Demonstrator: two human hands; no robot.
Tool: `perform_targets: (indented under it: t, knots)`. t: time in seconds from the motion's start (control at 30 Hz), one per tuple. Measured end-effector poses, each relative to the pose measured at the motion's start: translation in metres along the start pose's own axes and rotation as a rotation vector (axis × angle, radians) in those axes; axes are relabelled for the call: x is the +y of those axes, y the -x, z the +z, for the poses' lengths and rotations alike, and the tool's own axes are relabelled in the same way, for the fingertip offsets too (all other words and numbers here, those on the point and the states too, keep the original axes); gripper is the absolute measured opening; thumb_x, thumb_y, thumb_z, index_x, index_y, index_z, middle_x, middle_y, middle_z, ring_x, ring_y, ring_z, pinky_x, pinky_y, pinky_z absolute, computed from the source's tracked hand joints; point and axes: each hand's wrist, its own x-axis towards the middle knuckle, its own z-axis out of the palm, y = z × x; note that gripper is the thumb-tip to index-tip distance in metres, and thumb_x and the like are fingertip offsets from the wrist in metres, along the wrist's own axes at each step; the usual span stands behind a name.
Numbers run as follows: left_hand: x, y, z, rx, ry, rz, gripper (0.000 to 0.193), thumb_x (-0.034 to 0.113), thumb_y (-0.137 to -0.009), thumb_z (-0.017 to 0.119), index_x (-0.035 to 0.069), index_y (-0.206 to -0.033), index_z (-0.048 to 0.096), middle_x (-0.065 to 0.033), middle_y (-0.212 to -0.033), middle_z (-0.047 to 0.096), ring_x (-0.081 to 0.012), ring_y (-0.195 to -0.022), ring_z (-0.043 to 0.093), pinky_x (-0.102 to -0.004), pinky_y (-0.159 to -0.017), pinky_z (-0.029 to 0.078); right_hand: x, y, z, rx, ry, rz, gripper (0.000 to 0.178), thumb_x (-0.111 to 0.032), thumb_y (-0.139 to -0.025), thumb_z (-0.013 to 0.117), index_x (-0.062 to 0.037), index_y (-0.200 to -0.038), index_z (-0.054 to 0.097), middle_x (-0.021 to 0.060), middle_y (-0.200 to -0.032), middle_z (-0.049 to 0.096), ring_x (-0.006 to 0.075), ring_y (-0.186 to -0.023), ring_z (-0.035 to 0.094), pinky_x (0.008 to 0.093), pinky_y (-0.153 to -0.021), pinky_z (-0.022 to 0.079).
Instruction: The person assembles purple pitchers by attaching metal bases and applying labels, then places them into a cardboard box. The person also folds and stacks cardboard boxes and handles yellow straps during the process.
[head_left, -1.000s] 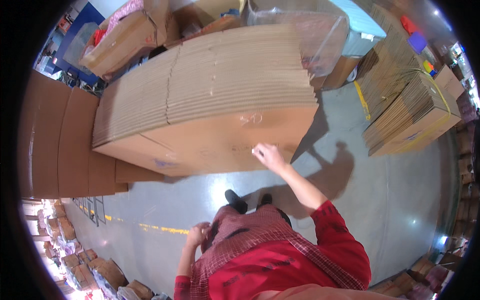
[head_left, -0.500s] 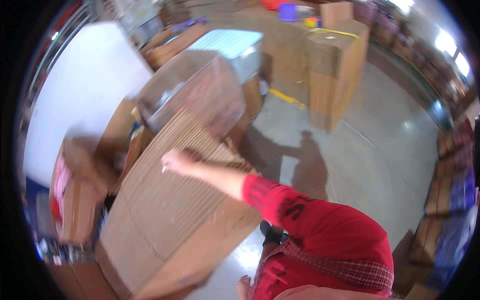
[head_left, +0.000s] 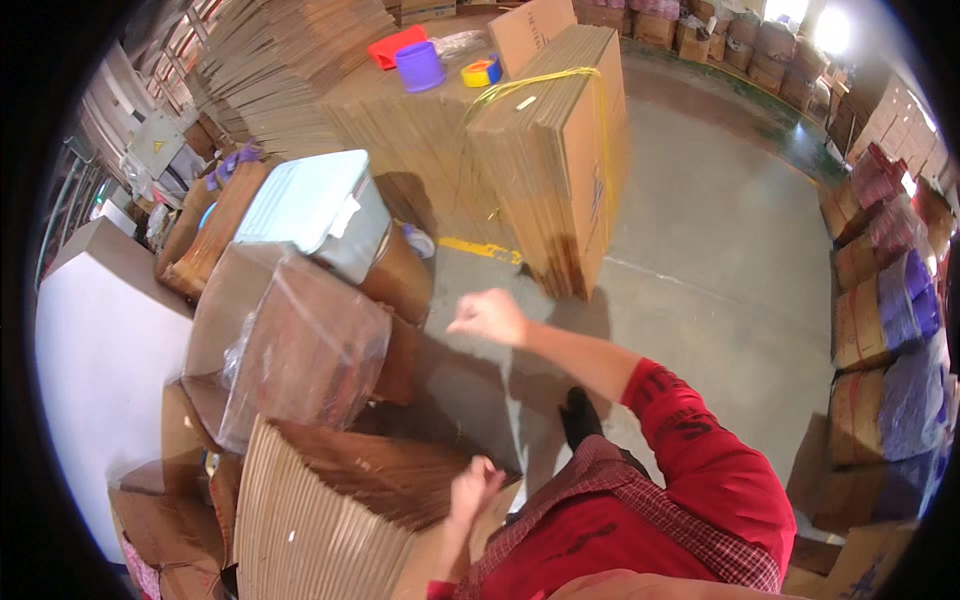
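My right hand (head_left: 488, 318) is held out ahead above the floor, its fingers curled closed. It is slightly blurred, and anything inside it is hidden. My left hand (head_left: 475, 490) hangs lower, near my body, with fingers loosely curled in and nothing showing in them. Beside and below it stands a thick stack of flattened cardboard (head_left: 320, 515), its ridged edges facing up. A small white piece (head_left: 291, 537) lies on those edges. Farther ahead, beyond my right hand, stands a bundle of flat cartons (head_left: 550, 150) tied with yellow strap, with another white piece (head_left: 525, 102) on top.
A carton lined with clear plastic (head_left: 310, 350) stands at the left, with a light-blue lidded bin (head_left: 300, 205) behind it. A purple tub (head_left: 418, 66) and a tape roll (head_left: 482, 71) rest on more cardboard at the back. Wrapped cartons (head_left: 865, 320) line the right side.
My right hand has left the cardboard stack, where it had a small white thing at its fingers, and swung forward right. My left hand has come up into fuller view, and the view has shifted.
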Motion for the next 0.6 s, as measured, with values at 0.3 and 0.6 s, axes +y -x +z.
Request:
perform_targets:
  t: [0.3,0.6]
  knots:
    - [0.335,-0.206,-0.219,0.616,0.092,1.051,0.022,0.003,-0.065,0.074,0.008,-0.075,0.055,-0.0066,-0.072,0.06,-0.0251,-0.06,0.058,-0.0336,-0.051,0.045,0.184,-0.082,-0.251,0.148,0.276,0.196,0.024,-0.021,-0.089,0.066,-0.0048,-0.106,0.066,0.0121,-0.094,0.069,0.0229,-0.081,0.068,0.0346,-0.071,0.052]
    - [0.421,-0.377,-0.273,0.571,-0.105,1.419,0.008,0.009,-0.083,0.064,0.004,-0.087,0.06,-0.0047,-0.08,0.062,-0.0187,-0.058,0.057,-0.0303,-0.051,0.047,0.309,-0.181,-0.349,0.108,0.132,0.374,0.029,-0.017,-0.088,0.067,-0.0006,-0.112,0.064,0.0102,-0.099,0.07,0.0181,-0.084,0.068,0.03,-0.077,0.053]
